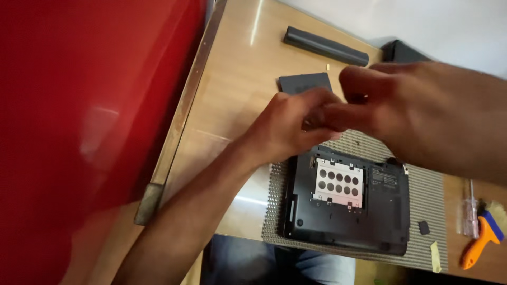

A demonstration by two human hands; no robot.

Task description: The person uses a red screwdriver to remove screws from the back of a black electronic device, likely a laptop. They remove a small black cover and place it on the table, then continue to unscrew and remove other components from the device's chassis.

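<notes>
Wooden desk [237,79] ran from a red surface [79,132] at its left edge to tools at its right. The left hand [288,126] and right hand [401,108] met above the mat [428,211], fingertips pinched together on something too small and blurred to name. Such a pinch needs steady fingers kept over the mat. Below them, near the desk's front edge, lay the black laptop [348,203], underside up, a perforated metal plate [338,182] exposed. Rightmost sat a screwdriver [471,211] and an orange scraper [480,240].
</notes>
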